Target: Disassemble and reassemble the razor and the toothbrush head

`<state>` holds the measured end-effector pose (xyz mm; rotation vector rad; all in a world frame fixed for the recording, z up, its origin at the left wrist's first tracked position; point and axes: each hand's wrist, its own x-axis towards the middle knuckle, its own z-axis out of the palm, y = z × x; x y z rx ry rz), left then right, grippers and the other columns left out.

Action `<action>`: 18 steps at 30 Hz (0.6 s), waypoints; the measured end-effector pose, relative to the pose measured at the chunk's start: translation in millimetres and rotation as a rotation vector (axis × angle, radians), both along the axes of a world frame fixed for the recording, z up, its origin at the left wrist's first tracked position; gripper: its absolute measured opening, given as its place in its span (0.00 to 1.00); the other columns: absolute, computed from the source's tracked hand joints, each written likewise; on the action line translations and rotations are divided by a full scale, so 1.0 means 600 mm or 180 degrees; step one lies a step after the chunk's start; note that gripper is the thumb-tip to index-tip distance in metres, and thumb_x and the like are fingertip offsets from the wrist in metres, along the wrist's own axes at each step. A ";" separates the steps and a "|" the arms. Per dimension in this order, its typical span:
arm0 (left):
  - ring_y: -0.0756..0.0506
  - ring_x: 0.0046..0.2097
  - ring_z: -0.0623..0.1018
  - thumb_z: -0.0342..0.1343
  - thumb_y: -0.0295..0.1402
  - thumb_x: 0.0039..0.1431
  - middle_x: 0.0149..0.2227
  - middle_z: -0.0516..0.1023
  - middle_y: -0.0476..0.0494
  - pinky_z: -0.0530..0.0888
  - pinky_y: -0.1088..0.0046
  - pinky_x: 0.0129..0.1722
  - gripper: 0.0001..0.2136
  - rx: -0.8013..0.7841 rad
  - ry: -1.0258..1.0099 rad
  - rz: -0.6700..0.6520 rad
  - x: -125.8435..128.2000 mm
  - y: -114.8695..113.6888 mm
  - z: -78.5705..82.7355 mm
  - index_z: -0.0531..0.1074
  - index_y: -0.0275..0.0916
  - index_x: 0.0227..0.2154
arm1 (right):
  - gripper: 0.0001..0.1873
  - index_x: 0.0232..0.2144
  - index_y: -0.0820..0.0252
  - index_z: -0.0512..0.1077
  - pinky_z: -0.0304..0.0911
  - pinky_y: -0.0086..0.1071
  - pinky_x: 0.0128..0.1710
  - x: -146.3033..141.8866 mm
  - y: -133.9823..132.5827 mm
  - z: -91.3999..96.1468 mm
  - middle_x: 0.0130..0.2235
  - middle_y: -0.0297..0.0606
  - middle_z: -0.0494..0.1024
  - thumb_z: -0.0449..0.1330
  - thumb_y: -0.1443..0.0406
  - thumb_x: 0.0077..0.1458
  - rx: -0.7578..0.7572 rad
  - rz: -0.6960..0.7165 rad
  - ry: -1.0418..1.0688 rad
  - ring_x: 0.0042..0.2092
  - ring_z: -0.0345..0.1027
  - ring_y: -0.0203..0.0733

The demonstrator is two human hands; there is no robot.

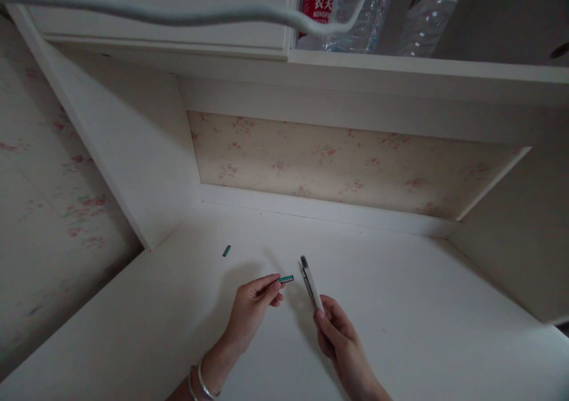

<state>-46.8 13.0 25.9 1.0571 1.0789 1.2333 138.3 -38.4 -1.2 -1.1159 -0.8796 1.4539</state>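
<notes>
Between the thumb and fingers of my left hand (251,306) is a short green strip (287,279) with dark edges, perhaps a row of staples. Its free end points right, towards a slim white-and-dark tool (311,282) that looks like a stapler. My right hand (340,336) is closed around the lower end of this tool, which tilts up and left with its dark tip uppermost. A small gap separates the strip from the tool. Another small green strip (226,251) lies on the white desk (400,306), beyond my left hand.
An overhead shelf (400,72) holds several plastic bottles (355,12). A pale curved cable or tube (178,15) crosses the top of the view. White side panels stand left (128,146) and right (520,229); floral wallpaper (302,158) shows at the back.
</notes>
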 end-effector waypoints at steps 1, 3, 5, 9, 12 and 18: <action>0.47 0.29 0.78 0.62 0.41 0.48 0.34 0.82 0.38 0.75 0.73 0.30 0.18 -0.0020 -0.0004 0.0026 0.000 0.001 -0.001 0.78 0.34 0.40 | 0.21 0.41 0.56 0.70 0.37 0.24 0.18 0.000 0.000 -0.002 0.23 0.26 0.56 0.61 0.50 0.50 -0.0060 -0.0038 -0.0031 0.20 0.44 0.28; 0.47 0.29 0.78 0.62 0.41 0.48 0.34 0.82 0.39 0.75 0.73 0.30 0.18 -0.0051 -0.0008 0.0071 -0.001 0.002 -0.002 0.78 0.35 0.40 | 0.24 0.41 0.59 0.72 0.41 0.24 0.19 0.001 0.000 -0.005 0.24 0.29 0.58 0.59 0.47 0.51 -0.0128 -0.0107 -0.0139 0.22 0.47 0.29; 0.47 0.30 0.78 0.62 0.41 0.49 0.35 0.82 0.39 0.75 0.74 0.30 0.18 -0.0057 -0.0010 0.0080 -0.002 0.003 -0.003 0.77 0.35 0.40 | 0.26 0.39 0.61 0.74 0.44 0.25 0.20 0.002 0.002 -0.006 0.24 0.30 0.58 0.57 0.46 0.51 -0.0055 -0.0122 -0.0362 0.23 0.49 0.31; 0.47 0.30 0.78 0.62 0.41 0.49 0.35 0.82 0.40 0.75 0.74 0.30 0.18 -0.0038 -0.0040 0.0108 -0.002 0.003 -0.003 0.77 0.35 0.41 | 0.24 0.36 0.61 0.76 0.49 0.26 0.22 -0.002 0.004 -0.006 0.21 0.29 0.59 0.60 0.46 0.49 0.0310 -0.0066 -0.0920 0.24 0.52 0.33; 0.47 0.30 0.77 0.62 0.41 0.48 0.35 0.82 0.40 0.74 0.74 0.29 0.18 -0.0069 -0.0084 0.0134 -0.001 0.002 0.000 0.78 0.35 0.40 | 0.23 0.34 0.59 0.76 0.53 0.28 0.24 -0.006 0.005 -0.011 0.23 0.32 0.65 0.59 0.47 0.49 0.0514 -0.0107 -0.1147 0.27 0.58 0.38; 0.48 0.30 0.76 0.62 0.40 0.48 0.36 0.82 0.39 0.74 0.74 0.29 0.17 -0.0125 -0.0206 0.0064 -0.001 0.000 0.003 0.78 0.35 0.40 | 0.19 0.34 0.59 0.75 0.57 0.31 0.32 -0.006 0.008 -0.027 0.29 0.36 0.71 0.55 0.50 0.55 0.0793 -0.0049 -0.1600 0.32 0.61 0.41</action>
